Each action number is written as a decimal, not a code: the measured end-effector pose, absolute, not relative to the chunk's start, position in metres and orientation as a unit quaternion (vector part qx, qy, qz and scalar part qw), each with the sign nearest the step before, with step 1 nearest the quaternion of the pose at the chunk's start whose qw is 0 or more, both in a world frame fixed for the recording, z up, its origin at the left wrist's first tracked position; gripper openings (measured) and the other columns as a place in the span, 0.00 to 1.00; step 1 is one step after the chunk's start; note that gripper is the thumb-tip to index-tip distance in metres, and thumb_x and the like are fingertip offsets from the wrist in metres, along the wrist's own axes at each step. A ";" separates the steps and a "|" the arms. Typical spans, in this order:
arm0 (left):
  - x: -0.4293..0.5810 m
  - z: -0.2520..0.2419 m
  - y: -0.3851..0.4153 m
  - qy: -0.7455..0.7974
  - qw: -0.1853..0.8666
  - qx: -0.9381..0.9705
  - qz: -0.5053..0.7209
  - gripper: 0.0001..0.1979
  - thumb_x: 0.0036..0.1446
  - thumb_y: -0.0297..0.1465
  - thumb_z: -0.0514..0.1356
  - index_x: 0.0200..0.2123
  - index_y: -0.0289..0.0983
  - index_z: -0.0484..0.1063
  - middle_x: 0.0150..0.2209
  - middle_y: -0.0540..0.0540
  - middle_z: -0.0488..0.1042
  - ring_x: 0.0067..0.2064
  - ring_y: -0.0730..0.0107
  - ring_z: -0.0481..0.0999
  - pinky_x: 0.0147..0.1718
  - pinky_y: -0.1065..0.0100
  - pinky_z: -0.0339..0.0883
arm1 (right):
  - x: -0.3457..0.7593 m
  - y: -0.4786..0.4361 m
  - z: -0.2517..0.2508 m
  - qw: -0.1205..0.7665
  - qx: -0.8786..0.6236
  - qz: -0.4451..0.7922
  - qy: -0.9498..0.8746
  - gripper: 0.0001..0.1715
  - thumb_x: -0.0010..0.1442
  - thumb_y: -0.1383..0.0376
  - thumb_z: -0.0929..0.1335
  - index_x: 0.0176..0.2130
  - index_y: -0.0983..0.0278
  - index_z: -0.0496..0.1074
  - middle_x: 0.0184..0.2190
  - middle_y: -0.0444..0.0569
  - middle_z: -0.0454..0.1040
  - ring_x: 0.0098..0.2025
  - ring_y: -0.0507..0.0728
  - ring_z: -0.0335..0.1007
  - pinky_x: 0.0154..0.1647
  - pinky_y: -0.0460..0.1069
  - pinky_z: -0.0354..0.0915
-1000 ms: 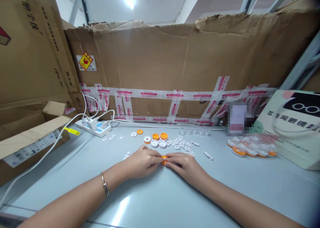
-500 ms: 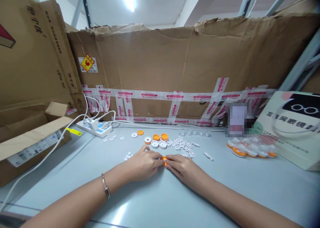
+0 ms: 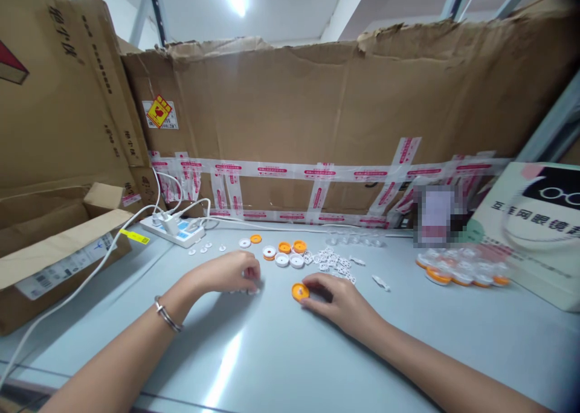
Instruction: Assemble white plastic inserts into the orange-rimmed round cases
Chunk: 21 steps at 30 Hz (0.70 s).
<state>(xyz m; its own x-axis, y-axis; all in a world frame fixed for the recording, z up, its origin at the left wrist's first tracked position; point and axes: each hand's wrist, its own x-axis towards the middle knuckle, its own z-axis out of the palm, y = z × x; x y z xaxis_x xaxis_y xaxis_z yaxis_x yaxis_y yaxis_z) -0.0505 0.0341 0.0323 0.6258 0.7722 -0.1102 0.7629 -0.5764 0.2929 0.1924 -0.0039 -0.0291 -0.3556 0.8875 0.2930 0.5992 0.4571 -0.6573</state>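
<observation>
My right hand (image 3: 333,295) grips the edge of a round orange part (image 3: 299,292) with a raised rim, between thumb and fingers. A small pale piece sits at its centre. Over several small white pieces (image 3: 251,291), my left hand (image 3: 229,271) has its fingers curled down to the table; its fingertips are partly hidden, and what they pinch is unclear. Farther back lie white round parts (image 3: 281,260) and orange round parts (image 3: 299,246). A heap of small white openwork pieces (image 3: 330,259) lies to their right.
Clear plastic covers with orange and white parts (image 3: 462,268) stand in a cluster at right, beside a pale printed bag (image 3: 539,238). At left are a power strip (image 3: 174,232), a white cable (image 3: 97,271) and an open carton (image 3: 58,256). A large cardboard sheet (image 3: 281,111) closes the back.
My left hand has let go of the orange part and moved left to the small white pieces. My right hand still holds the orange part, now tilted more towards view.
</observation>
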 end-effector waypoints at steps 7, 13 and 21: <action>-0.043 0.024 0.032 0.419 0.160 0.894 0.015 0.07 0.46 0.25 0.56 0.30 0.36 0.72 0.31 0.47 0.73 0.31 0.68 0.71 0.28 0.72 0.61 | 0.190 -0.002 -0.034 0.332 -0.460 0.262 -0.780 0.17 0.51 0.64 0.67 0.43 0.63 0.70 0.41 0.50 0.75 0.43 0.58 0.71 0.47 0.54 0.66; -0.041 0.023 0.030 0.421 0.134 0.897 0.018 0.09 0.46 0.23 0.54 0.29 0.37 0.72 0.31 0.47 0.74 0.32 0.68 0.71 0.28 0.72 0.61 | 0.188 -0.003 -0.031 0.318 -0.462 0.279 -0.780 0.16 0.52 0.64 0.66 0.43 0.63 0.69 0.41 0.50 0.75 0.43 0.57 0.71 0.47 0.53 0.66; -0.041 0.023 0.031 0.451 0.167 0.876 0.014 0.05 0.47 0.29 0.59 0.31 0.36 0.71 0.31 0.47 0.74 0.31 0.68 0.72 0.26 0.73 0.61 | 0.188 -0.003 -0.031 0.321 -0.462 0.271 -0.781 0.15 0.52 0.65 0.66 0.42 0.63 0.70 0.41 0.50 0.75 0.43 0.58 0.71 0.47 0.53 0.66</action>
<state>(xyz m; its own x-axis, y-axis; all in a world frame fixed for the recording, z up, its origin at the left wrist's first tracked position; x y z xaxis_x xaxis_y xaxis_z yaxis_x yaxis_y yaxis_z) -0.0412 0.0308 0.0226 0.5920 0.7959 -0.1269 0.7867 -0.5364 0.3055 0.1878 -0.0031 -0.0315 -0.3671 0.8958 0.2505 0.5486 0.4260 -0.7194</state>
